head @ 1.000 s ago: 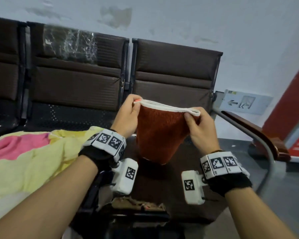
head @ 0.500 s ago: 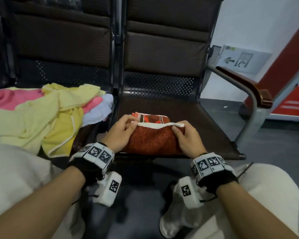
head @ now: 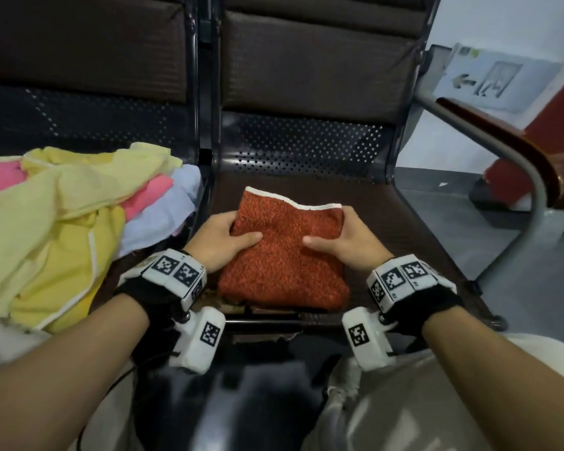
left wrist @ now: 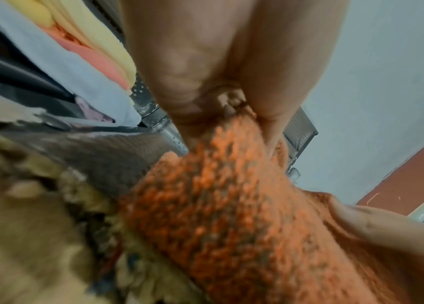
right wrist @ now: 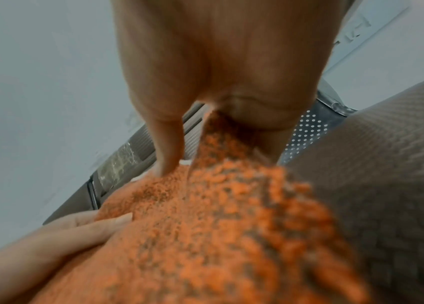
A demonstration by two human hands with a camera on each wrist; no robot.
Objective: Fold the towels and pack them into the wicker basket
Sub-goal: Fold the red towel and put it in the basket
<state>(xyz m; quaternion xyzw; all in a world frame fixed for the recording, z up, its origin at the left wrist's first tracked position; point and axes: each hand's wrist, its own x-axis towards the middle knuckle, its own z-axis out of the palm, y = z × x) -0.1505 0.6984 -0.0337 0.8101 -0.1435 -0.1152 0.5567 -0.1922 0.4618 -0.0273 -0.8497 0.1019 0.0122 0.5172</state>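
Because the orange towel (head: 282, 255) had to stay folded, both hands held it by its sides on the brown seat (head: 388, 222) in the head view. The left hand (head: 223, 244) was at 9 o'clock of the towel, with its thumb on top and its fingers tucked under the edge. The right hand (head: 342, 242) did the same at 3 o'clock. Holding both sides like that probably kept the layers from sliding apart, ready to lift. A pile of loose towels (head: 62, 229), yellow, pink and pale blue, lay on the next seat at 9 o'clock, near the left hand but not touching it. A curved armrest (head: 515, 151) stood at 2 o'clock, well apart from the towel. I could not see the wicker basket in this view. I think a lift would be easy, since nothing sat on top of the towel.

In the left wrist view, the left hand (left wrist: 218, 72) pinched a fold of the orange towel (left wrist: 231, 216) between thumb and fingers. Something woven and tan (left wrist: 23, 236) showed at 8 o'clock, just beside the towel. It was too blurry to say if it was the basket.

In the right wrist view, the right hand (right wrist: 218, 72) gripped the orange towel (right wrist: 218, 226) the same way, thumb on top. The left hand's thumb (right wrist: 62, 236) lay on the cloth at 8 o'clock.
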